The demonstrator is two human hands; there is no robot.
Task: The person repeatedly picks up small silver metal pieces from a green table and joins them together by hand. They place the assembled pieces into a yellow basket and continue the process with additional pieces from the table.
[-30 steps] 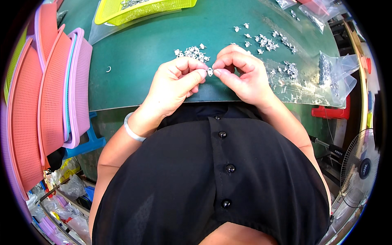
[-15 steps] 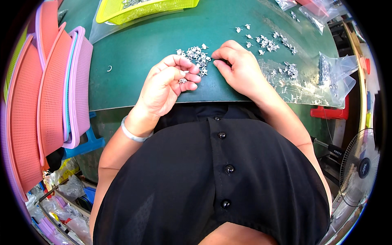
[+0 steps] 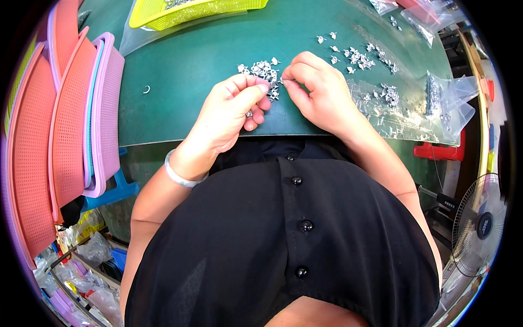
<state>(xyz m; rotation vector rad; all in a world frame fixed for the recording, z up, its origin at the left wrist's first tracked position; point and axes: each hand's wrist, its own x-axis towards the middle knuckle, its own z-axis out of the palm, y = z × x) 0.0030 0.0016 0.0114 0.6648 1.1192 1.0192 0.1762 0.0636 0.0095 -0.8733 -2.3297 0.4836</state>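
My left hand (image 3: 231, 109) is closed at the table's near edge, with thumb and forefinger pressed together. A small silver metal part (image 3: 249, 114) shows between its curled lower fingers; what the fingertips pinch is hidden. Just beyond these fingers lies a pile of similar silver metal parts (image 3: 263, 70), partly covered by the hand. To the right, my right hand (image 3: 318, 92) is closed in a pinch, its fingertips beside the pile. A tiny pale speck shows at those fingertips, too small to name.
More silver parts (image 3: 358, 58) lie scattered at the right, some on a clear plastic sheet (image 3: 403, 122) beside a filled bag (image 3: 455, 95). A yellow-green basket (image 3: 201, 16) stands at the back. Stacked pink baskets (image 3: 71, 120) stand left, near a small ring (image 3: 146, 89) on the green table (image 3: 180, 76).
My left hand has moved slightly right toward the right hand, and its thumb has come down against the forefinger. The right hand stays nearly in place, still pinched.
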